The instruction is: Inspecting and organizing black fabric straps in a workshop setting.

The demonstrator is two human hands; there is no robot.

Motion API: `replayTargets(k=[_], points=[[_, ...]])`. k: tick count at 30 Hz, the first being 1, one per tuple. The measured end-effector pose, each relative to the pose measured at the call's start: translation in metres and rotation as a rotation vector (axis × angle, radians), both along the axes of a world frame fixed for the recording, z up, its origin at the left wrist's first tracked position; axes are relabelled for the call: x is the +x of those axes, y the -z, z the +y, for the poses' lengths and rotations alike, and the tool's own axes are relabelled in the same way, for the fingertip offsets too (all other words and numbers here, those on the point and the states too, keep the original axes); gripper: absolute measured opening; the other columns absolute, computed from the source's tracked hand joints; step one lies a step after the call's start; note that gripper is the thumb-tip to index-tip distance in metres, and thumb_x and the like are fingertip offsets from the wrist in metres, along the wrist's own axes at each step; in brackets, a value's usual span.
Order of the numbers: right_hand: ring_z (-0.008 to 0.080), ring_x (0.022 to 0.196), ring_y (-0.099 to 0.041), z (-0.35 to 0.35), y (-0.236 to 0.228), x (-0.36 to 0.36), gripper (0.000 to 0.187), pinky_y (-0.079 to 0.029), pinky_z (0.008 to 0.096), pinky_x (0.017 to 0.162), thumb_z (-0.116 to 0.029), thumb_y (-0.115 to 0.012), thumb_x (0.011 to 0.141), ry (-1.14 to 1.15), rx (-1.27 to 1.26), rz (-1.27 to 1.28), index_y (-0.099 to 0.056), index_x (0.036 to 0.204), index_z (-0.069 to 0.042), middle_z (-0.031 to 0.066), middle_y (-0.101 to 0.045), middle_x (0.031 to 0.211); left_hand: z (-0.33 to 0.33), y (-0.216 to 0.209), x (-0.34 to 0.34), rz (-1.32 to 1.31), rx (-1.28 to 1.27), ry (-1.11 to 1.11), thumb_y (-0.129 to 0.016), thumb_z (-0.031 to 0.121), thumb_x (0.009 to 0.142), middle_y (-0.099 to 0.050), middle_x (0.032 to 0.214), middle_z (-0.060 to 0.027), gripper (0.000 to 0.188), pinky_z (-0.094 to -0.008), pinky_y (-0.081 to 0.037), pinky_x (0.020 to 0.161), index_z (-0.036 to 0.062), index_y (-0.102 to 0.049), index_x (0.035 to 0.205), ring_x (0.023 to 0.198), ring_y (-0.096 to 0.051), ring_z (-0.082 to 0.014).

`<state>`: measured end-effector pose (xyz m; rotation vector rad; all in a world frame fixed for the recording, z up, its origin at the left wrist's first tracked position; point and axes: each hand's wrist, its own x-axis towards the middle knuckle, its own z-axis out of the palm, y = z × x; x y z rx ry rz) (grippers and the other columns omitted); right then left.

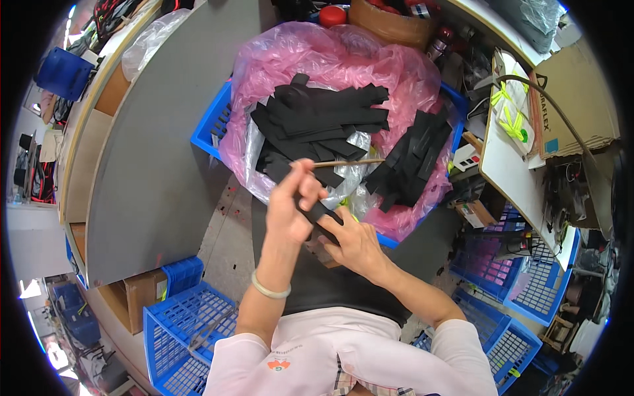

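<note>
My left hand (290,208), with a pale bangle (271,286) on its wrist, is raised with its fingers curled. A thin brown stick (350,162) extends from its fingertips to the right. Between my two hands is a folded black strip (318,216), which looks like fabric. My right hand (358,245) grips that strip from the right, its fingers bent around it. Beyond both hands, a pile of black strips (323,119) and a second bundle of black strips (416,158) lie on pink plastic sheeting (330,53) lining a blue crate (210,120).
At left stands a grey board-like surface (158,145). Blue crates (185,360) sit low on both sides. To the right, a white tabletop (512,168) carries a cardboard box (574,99) and white-and-yellow bundles (512,109). A round brown container (389,23) stands behind the crate.
</note>
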<state>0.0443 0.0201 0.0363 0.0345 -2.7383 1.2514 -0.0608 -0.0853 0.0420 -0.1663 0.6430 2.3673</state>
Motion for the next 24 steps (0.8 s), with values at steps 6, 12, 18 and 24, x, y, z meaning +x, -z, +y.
replayTargets(k=[6,12,18,24], points=[[0.0345,0.062,-0.061,-0.005,0.023,-0.010,0.019,-0.048,0.0435,0.052,-0.010,-0.068,0.063,0.046,-0.022,0.165,-0.060,0.079,-0.006,0.0120,-0.061,0.083,0.014,-0.017,0.033,0.117,-0.138,-0.023,-0.054,0.011,0.091,-0.044,0.057,-0.0014,0.014,-0.0260,-0.045,0.054,-0.0002,-0.053,0.099,0.044,-0.038,-0.0089],[0.0246,0.089,-0.056,0.038,-0.009,0.029,0.040,-0.046,0.0340,0.077,-0.012,-0.074,0.064,0.089,-0.126,0.426,-0.067,0.103,-0.008,0.0120,-0.055,0.100,-0.001,-0.031,0.008,0.539,-0.169,0.200,-0.056,0.011,0.089,-0.049,0.060,-0.0015,0.017,-0.0220,-0.037,0.050,-0.0021,-0.059,0.098,0.050,-0.043,-0.0078],[0.0221,0.095,-0.055,0.066,-0.079,-0.017,0.041,-0.041,0.0310,0.086,-0.011,-0.068,0.072,-0.128,-0.510,0.382,-0.061,0.109,0.004,0.0136,-0.057,0.101,0.000,-0.042,0.031,0.629,-0.338,0.510,-0.062,0.008,0.085,-0.055,0.068,-0.0016,0.014,-0.0217,-0.038,0.052,-0.0002,-0.063,0.096,0.058,-0.048,-0.0066],[0.0164,0.083,-0.056,0.070,-0.090,-0.022,0.031,-0.044,0.0288,0.075,-0.005,-0.068,0.070,-0.155,-0.632,0.300,-0.064,0.100,0.002,0.0104,-0.061,0.093,0.000,-0.049,0.033,0.742,-0.375,0.623,-0.062,0.002,0.082,-0.064,0.086,-0.0052,0.018,-0.0229,-0.047,0.061,-0.0005,-0.062,0.100,0.069,-0.057,-0.0094]])
